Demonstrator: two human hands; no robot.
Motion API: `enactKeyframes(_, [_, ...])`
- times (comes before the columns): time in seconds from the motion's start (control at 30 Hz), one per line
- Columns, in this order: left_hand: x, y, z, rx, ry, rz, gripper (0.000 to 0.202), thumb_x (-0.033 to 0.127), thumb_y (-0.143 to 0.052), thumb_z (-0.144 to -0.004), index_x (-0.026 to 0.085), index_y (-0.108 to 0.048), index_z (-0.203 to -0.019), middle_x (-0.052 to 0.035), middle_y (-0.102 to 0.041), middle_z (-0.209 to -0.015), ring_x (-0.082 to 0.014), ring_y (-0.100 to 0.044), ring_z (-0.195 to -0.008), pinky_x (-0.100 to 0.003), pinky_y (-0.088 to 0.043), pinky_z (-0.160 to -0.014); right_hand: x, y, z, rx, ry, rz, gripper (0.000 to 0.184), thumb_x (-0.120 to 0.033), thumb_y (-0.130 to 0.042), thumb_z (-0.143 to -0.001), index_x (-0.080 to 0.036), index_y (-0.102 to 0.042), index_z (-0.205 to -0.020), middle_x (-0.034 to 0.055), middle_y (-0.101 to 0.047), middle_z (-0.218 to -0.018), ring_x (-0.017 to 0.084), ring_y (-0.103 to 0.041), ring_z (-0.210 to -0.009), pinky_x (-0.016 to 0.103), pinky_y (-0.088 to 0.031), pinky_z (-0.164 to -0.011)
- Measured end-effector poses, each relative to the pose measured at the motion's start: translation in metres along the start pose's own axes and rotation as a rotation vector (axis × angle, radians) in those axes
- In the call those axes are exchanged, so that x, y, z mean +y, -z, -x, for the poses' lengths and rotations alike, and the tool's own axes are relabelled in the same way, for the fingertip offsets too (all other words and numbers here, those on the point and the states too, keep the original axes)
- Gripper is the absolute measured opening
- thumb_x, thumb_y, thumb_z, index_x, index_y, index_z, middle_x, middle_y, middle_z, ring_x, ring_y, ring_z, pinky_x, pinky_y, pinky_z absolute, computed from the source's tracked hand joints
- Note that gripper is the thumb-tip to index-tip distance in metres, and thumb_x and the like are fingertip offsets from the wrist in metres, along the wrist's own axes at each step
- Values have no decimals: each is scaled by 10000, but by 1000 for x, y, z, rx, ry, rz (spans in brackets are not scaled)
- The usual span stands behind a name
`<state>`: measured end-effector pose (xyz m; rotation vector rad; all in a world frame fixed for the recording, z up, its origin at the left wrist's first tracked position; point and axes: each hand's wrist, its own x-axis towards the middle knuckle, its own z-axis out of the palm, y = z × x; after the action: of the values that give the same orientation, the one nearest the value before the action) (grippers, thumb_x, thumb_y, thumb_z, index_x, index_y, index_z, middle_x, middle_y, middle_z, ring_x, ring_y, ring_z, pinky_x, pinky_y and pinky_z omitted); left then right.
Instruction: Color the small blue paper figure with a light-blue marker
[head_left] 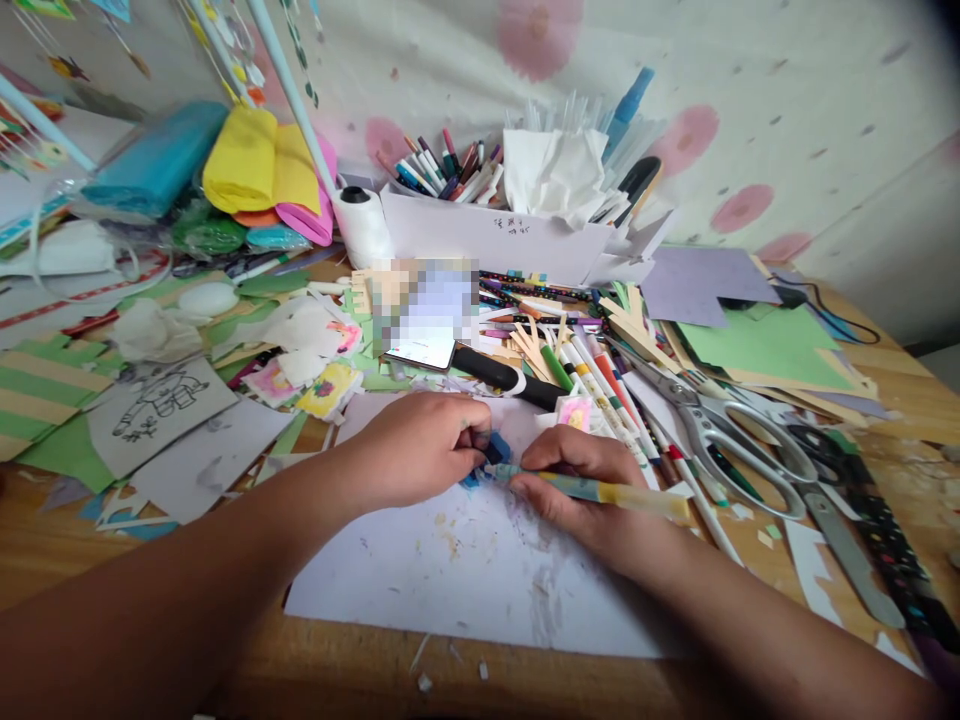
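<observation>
Head view — left hand (pixel 420 445) pinching blue paper scrap (pixel 487 462) flat on white sheet (pixel 465 570); right hand (pixel 577 480) gripping marker pen (pixel 600 490) — pressing lightly, keeping scrap steady, seems wise.

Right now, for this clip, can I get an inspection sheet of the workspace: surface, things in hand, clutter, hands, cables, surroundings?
Surface: wooden table with a smudged white sheet under the hands.
Things in hand: small blue piece pinched on the sheet; glue pen with its tip at the piece.
Clutter: large scissors, loose markers, paper scraps, a line drawing, green paper.
Hands: left hand grips the blue piece; right hand holds the glue pen.
Cables: one black cable at the far right.
Surroundings: white box of pens, crepe paper rolls, floral wall behind.
</observation>
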<state>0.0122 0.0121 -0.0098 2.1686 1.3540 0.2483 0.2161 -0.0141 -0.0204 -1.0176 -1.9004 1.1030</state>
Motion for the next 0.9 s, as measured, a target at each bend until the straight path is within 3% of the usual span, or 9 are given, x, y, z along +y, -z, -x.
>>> enactKeyframes(0.23, [1, 1, -1, -4, -2, 4, 80, 137, -558, -694, 205, -560, -653, 37, -581, -626, -131, -498, -592, -239, -274, -513, 2, -1, 0, 47, -30, -89, 186, -277, -685, -774, -162, -585, -666, 4, -585, -578, 96, -481, -486, 205, -382, -434])
enactKeyframes(0.43, [2, 1, -2, -14, 21, -2, 81, 146, -566, -697, 201, -555, -639, 36, -574, -613, -127, -489, -576, -240, -265, -510, 0, -2, 0, -13, -33, -70, 182, -260, -663, -780, -151, -585, -656, 18, -583, -587, 100, -481, -494, 213, -384, -441])
enactKeyframes(0.6, [1, 1, -2, -35, 27, 11, 56, 166, -579, -701, 204, -567, -661, 35, -589, -634, -130, -502, -593, -242, -271, -510, 0, -2, 0, 21, -35, -77, 172, -266, -683, -770, -147, -593, -684, 5, -575, -586, 87, -468, -477, 201, -369, -431])
enactKeyframes(0.73, [1, 1, -2, -20, 23, -9, 68, 171, -573, -699, 202, -547, -644, 37, -571, -615, -131, -488, -582, -247, -266, -511, 0, -1, 1, -46, -21, -31, 173, -244, -654, -782, -151, -589, -651, 20, -590, -592, 100, -485, -496, 213, -382, -444])
enactKeyframes(0.9, [0, 0, -1, -24, 17, 12, 53, 166, -569, -692, 210, -562, -664, 43, -574, -620, -127, -489, -583, -243, -275, -512, 0, 2, 1, 11, -25, -45, 163, -264, -667, -774, -159, -588, -678, 23, -603, -598, 108, -500, -496, 220, -391, -444])
